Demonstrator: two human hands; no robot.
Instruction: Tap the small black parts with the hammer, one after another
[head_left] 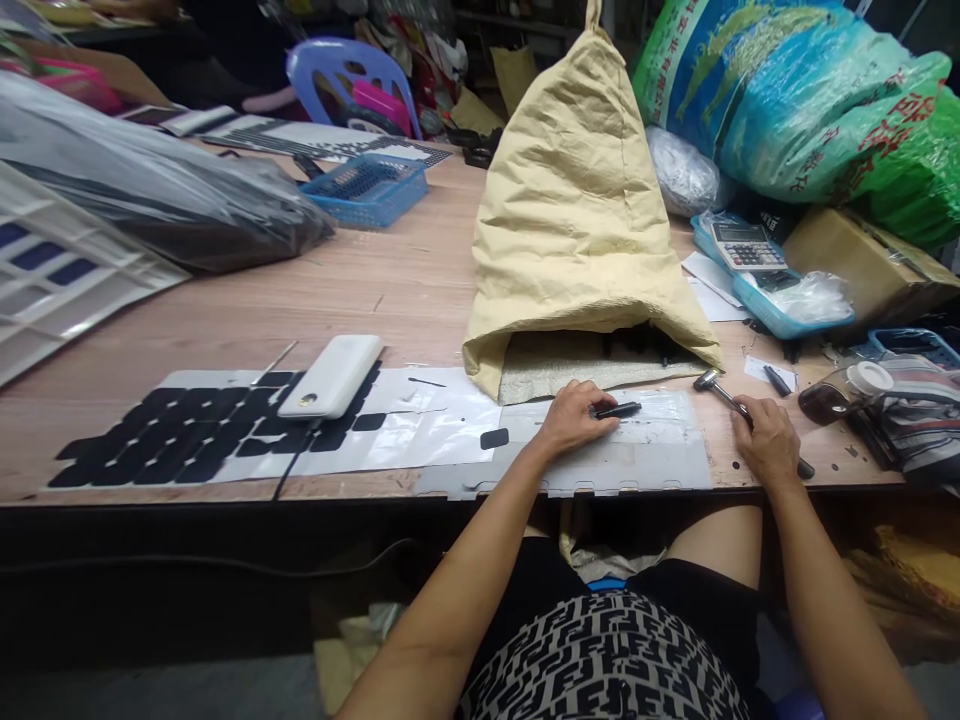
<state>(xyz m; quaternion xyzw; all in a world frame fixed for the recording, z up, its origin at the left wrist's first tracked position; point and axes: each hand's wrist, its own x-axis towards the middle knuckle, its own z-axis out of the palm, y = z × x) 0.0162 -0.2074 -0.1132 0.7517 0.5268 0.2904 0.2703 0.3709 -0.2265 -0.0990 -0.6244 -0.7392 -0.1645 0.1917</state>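
My left hand (pixel 576 418) is closed, its fingertips gripping a small black cylindrical piece (pixel 621 410) that lies level over the translucent plastic sheet (pixel 637 455) at the table's front edge. My right hand (pixel 766 440) is wrapped round the handle of a small hammer (pixel 706 380); its metal head points away from me, just right of the sheet. One black rounded patch (pixel 494 438) lies near my left wrist. Behind my hands, a beige cloth bag (pixel 574 200) gapes open towards me with dark pieces inside, too shadowed to make out.
Rows of black patches (pixel 172 430) cover a white backing sheet on the left, under a white power bank-like device (pixel 334 375) with a cable. A blue basket (pixel 367 188) stands farther back. To the right are a calculator (pixel 746 247), a lidded jar (pixel 844 390) and a striped cloth (pixel 922 415).
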